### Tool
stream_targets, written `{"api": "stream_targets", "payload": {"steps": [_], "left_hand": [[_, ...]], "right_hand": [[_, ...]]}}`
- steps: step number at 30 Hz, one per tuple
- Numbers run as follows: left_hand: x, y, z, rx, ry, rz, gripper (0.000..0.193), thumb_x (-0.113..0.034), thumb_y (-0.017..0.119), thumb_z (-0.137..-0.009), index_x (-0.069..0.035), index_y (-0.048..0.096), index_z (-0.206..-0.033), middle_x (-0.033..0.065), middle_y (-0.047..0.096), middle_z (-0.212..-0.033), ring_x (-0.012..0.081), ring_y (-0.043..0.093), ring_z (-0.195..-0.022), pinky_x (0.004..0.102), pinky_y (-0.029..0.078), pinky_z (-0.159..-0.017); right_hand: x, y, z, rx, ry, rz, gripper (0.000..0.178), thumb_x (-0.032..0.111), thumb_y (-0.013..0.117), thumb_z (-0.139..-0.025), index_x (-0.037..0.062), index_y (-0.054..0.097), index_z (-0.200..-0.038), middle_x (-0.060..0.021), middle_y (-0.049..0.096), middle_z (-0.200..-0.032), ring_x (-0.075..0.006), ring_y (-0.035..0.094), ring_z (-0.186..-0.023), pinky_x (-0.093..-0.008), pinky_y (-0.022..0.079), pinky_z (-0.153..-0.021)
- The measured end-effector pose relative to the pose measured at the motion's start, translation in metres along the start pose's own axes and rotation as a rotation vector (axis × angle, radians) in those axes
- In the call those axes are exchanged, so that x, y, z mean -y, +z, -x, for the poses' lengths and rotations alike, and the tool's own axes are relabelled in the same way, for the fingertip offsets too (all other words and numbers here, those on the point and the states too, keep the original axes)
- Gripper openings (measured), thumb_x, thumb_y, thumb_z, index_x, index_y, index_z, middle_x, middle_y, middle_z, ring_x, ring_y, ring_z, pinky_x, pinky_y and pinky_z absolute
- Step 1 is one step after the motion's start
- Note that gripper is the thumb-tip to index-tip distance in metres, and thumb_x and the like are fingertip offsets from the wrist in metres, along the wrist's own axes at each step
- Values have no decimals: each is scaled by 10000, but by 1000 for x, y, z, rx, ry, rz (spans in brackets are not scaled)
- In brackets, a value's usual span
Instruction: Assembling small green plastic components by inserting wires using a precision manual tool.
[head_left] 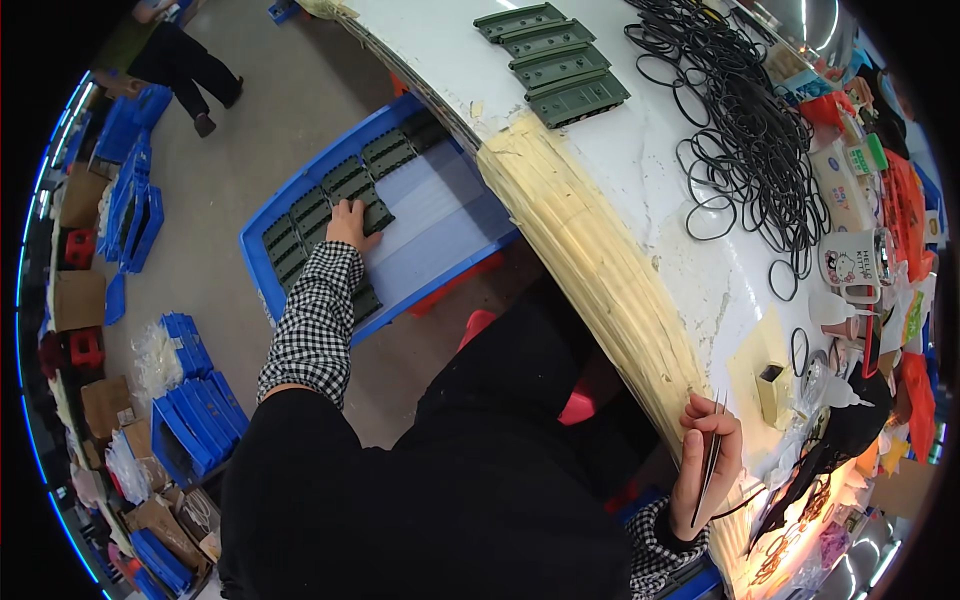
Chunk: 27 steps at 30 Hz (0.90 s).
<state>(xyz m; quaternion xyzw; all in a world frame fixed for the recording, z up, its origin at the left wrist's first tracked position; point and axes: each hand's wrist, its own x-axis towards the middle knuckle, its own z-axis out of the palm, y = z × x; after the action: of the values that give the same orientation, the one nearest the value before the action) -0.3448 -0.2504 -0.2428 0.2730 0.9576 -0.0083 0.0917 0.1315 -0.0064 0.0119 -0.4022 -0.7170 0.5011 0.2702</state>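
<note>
My left hand (350, 228) is touching a 10-o'clock green plate (378, 216), grip unclear, likely light, stiff, best edge-held; right hand (689, 480) holding tweezers (711, 455).

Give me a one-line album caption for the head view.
Left hand at green parts in a blue tray, right hand holding tweezers.

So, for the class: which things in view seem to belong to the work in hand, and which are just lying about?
Likely in the work:
tweezers in the right hand;
green pieces touched by the left hand;
blue tray holding them;
similar green row on the white table;
perhaps the black loops.

Apparently lying about:
white mug;
cardboard box.
</note>
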Motion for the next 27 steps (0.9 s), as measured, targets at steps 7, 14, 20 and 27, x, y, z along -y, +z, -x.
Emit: {"api": "stream_targets", "payload": {"steps": [7, 14, 20, 27], "left_hand": [[0, -14, -10, 137, 6, 131, 672, -325, 819, -674, -4, 506, -1175, 213, 539, -1148, 339, 556, -1085, 395, 480, -943], [17, -17, -31, 175, 26, 83, 705, -389, 816, -697, -7, 504, -1202, 210, 550, -1167, 340, 557, -1095, 394, 471, -952], [-1, -17, -21, 289, -23, 31, 791, -387, 791, -727, -38, 410, -1326, 208, 505, -1266, 334, 534, -1156, 391, 461, -994], [-23, -37, -5, 277, -56, 25, 703, -321, 792, -725, -39, 459, -1276, 196, 563, -1233, 343, 559, -1135, 400, 478, -964]], "right_hand": [[-4, -3, 1, 10, -7, -10, 128, 80, 585, -891, -9, 533, -966, -189, 593, -1099, -223, 569, -1002, -330, 452, -913], [-7, -9, 2, 34, 15, -4, 105, 47, 553, -885, -8, 520, -968, -196, 585, -1115, -218, 564, -1001, -334, 442, -920], [-10, -7, 2, 28, 5, -44, 97, 32, 532, -890, -9, 513, -976, -199, 574, -1128, -218, 567, -998, -328, 443, -922], [-10, -11, 1, 31, 3, -60, 92, 38, 535, -895, -6, 511, -972, -190, 571, -1132, -193, 571, -975, -305, 458, -886]]}}
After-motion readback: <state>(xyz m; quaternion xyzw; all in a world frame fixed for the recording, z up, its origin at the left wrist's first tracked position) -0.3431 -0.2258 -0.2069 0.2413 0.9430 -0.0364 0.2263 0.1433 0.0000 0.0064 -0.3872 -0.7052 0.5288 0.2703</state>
